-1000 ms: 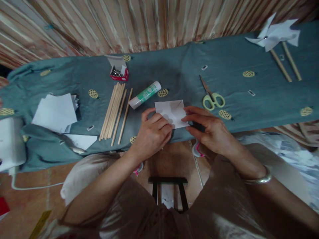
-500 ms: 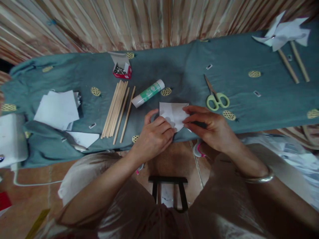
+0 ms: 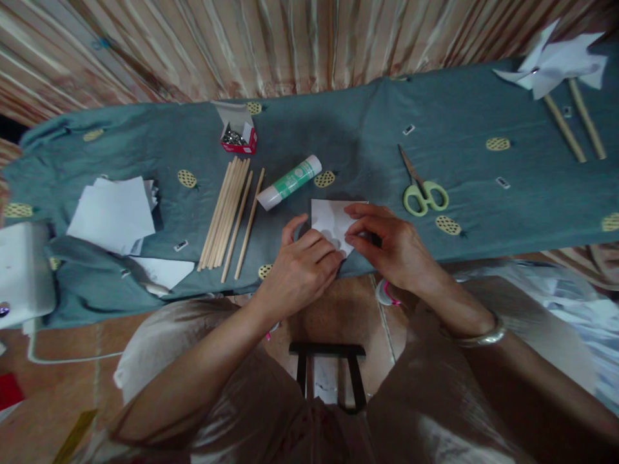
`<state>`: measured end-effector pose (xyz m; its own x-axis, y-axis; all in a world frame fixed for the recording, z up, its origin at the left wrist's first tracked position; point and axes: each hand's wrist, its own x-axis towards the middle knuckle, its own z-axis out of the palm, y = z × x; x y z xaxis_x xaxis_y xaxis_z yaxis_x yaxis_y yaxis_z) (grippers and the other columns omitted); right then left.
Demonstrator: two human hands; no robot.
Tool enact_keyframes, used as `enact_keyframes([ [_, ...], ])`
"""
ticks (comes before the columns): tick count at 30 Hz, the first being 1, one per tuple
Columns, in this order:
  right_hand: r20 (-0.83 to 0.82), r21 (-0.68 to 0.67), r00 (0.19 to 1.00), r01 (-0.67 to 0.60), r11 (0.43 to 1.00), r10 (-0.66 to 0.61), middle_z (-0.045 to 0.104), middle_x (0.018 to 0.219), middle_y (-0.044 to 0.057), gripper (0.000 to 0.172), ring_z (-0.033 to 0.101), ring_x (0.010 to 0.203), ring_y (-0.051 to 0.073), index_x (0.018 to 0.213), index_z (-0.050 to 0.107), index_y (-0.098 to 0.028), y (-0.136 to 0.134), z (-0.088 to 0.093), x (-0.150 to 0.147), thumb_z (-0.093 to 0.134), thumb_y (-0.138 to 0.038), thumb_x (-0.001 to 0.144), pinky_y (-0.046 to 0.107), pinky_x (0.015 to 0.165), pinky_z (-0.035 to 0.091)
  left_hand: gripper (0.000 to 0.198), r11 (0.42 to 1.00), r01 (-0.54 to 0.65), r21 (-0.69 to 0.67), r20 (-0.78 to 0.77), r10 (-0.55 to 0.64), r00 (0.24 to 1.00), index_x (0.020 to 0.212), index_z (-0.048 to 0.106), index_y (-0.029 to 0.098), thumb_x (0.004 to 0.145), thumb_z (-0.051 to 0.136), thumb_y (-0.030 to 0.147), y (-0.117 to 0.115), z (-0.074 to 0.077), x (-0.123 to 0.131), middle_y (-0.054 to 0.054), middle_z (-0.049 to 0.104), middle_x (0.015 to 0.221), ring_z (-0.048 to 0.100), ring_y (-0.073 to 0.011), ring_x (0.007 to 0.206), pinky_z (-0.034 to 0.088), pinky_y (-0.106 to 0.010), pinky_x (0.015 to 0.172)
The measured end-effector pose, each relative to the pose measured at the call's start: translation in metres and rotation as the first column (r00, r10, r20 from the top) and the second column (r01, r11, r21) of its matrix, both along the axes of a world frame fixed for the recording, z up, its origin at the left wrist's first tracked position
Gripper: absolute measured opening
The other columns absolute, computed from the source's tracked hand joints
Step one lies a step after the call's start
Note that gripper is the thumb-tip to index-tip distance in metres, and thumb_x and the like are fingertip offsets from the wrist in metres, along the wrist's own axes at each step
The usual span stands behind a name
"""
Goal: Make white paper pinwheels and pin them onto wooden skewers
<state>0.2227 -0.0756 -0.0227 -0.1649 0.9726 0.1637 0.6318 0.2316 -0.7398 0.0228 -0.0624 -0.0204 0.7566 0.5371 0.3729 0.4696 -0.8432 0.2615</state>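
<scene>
A small white sheet of paper (image 3: pixel 329 216) lies near the front edge of the cloth-covered table. My left hand (image 3: pixel 302 267) presses on its lower left part with bent fingers, the thumb out to the side. Over the right side of the sheet, my right hand (image 3: pixel 384 241) has thumb and fingers drawn together on the paper, and this hides its right edge. A glue stick (image 3: pixel 290 182) with a green label rests just beyond my left hand. Green-handled scissors (image 3: pixel 423 193) lie to the right of my right hand, blades pointing away.
Several wooden sticks (image 3: pixel 227 212) lie left of the glue stick, with an open red box of small metal pins (image 3: pixel 238 138) behind. A stack of white paper (image 3: pixel 111 216) is farther left, near a white device (image 3: pixel 24 274). Paper pinwheels (image 3: pixel 556 67) on sticks lie far right.
My right hand has slid leftward over the paper, its fingertips covering more of the sheet. My left hand stays in about the same place on it.
</scene>
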Motion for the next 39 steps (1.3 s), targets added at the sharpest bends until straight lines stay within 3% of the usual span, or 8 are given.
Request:
enact_keyframes([
  [6,0.046,0.019,0.997,0.068,0.998,-0.068,0.065,0.125,0.008,0.012,0.058,0.121,0.027,0.08,0.067,-0.024,-0.001,-0.002,-0.007,0.058,-0.018,0.085,0.05,0.103,0.047,0.016,1.0,-0.008,0.003,-0.014,0.008,1.0,0.096,0.068,0.019,0.093,0.053,0.019,-0.001,0.0,0.0,-0.001,0.071,0.086,0.061,-0.0173,0.088,0.033,-0.052,0.11],
  [16,0.08,0.064,0.994,0.072,0.995,-0.077,0.063,0.127,0.009,0.011,0.056,0.121,0.028,0.079,0.064,-0.025,-0.001,-0.006,-0.01,0.059,-0.016,0.085,0.051,0.104,0.046,0.02,0.999,-0.025,-0.049,0.008,0.025,1.0,0.11,0.065,0.02,0.093,0.054,0.018,-0.002,-0.001,0.001,-0.001,0.072,0.095,0.061,-0.0185,0.096,0.031,-0.051,0.111],
  [39,0.047,0.067,0.993,0.107,0.992,-0.11,0.063,0.126,0.01,0.008,0.056,0.122,0.029,0.083,0.065,-0.024,-0.004,-0.006,-0.012,0.059,-0.019,0.085,0.05,0.104,0.046,0.019,0.998,-0.006,-0.07,0.011,0.007,1.0,0.108,0.066,0.021,0.093,0.055,0.018,-0.001,-0.003,0.001,-0.001,0.073,0.102,0.061,-0.0184,0.098,0.03,-0.053,0.111],
])
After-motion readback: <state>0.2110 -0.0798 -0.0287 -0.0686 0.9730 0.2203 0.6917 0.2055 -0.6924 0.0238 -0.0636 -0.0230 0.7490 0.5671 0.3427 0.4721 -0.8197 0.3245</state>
